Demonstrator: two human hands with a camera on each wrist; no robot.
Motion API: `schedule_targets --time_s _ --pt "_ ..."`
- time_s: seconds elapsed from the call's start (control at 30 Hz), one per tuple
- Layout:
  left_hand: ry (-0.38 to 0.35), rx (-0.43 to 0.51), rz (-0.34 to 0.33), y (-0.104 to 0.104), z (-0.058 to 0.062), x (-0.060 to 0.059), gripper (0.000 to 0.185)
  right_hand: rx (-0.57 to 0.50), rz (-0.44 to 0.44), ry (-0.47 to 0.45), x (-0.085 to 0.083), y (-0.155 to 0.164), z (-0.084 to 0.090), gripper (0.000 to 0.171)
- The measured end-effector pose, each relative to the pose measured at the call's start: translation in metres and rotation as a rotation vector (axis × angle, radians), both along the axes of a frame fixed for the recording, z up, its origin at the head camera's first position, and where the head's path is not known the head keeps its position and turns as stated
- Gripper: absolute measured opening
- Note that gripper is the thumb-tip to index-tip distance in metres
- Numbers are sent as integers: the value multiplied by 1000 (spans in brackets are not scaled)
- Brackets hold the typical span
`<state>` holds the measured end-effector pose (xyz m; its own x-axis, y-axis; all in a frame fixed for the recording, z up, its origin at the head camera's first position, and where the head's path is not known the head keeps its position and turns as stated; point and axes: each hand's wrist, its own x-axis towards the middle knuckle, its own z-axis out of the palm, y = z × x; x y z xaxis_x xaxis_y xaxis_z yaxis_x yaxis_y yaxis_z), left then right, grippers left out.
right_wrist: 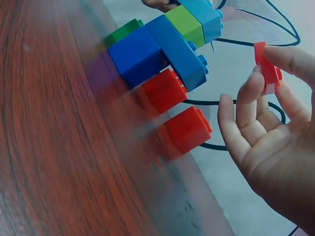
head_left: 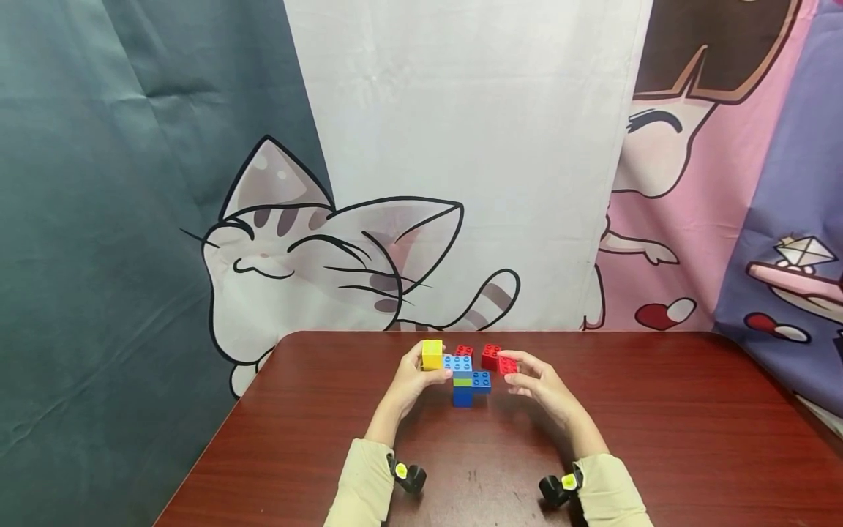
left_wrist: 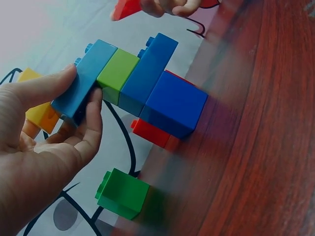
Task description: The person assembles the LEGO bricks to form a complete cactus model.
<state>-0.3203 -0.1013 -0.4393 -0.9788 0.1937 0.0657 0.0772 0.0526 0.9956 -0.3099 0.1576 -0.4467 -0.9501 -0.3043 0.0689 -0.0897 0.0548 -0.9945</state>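
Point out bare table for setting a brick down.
Bare table: left of the left hand, right of the right hand, and between the forearms, nearer than the tower. Crowded: beyond the tower, red bricks and a green brick.

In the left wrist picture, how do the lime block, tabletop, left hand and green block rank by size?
Tabletop
Left hand
Green block, lime block: too alike to rank

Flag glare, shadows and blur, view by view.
Head: pale sheen on the tabletop between the forearms, soft shadows beside them; left wrist: backdrop washed out at upper left, dark patch beside the green building brick; right wrist: blurred reflections on the tabletop, reddish by the two red building bricks on it, purplish by the brick assembly.
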Motion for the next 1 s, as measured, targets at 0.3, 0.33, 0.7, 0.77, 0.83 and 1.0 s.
schedule_targets --time_s 0.3,0.33,0.7,0.77,0.83,1.0 --pt "-21 41 -16 0 0 0 58 -66 -18 37 2 -5 7 51" --pt "-18 36 -19 -1 0 0 59 -61 -17 41 2 -6 7 50" --pt "-19 26 -52 -1 -1 1 57 39 -52 49 2 -14 3 46" --pt "-6 20 -60 -1 -1 1 58 73 -75 47 1 -15 3 44" --pt "-3 13 -68 -1 -1 1 59 100 -86 43 1 -17 2 43" --pt "-8 1 -79 -2 -1 0 60 113 -83 28 1 -18 1 42"
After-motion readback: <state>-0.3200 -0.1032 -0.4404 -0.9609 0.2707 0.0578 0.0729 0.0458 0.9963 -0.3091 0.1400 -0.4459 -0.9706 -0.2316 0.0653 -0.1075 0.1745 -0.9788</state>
